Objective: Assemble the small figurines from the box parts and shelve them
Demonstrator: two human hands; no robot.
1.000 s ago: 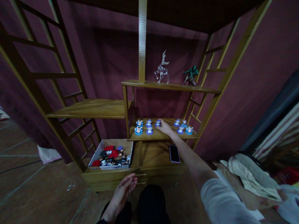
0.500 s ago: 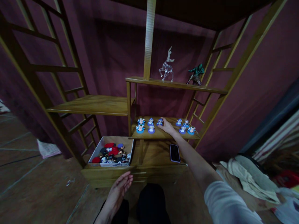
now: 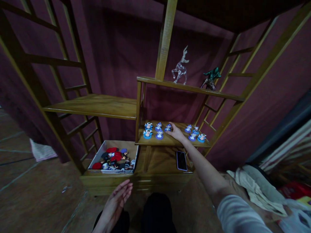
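Right hand (image 3: 177, 132) narrow at figurine (image 3: 167, 128) on shelf (image 3: 167, 141); can't tell if gripped. Left hand (image 3: 118, 195) empty, loosely open, apart from box (image 3: 97, 156). Fingers brushing sideways could tip figurine or knock left neighbour (image 3: 158, 126). Figurine upright, long axis vertical, seems facing front.

Head camera: worn on the head, looking forward and down
Wooden shelf unit (image 3: 109, 106): near, faced from the front
Left hand (image 3: 118, 196): nearer the lens than the right hand (image 3: 177, 133)
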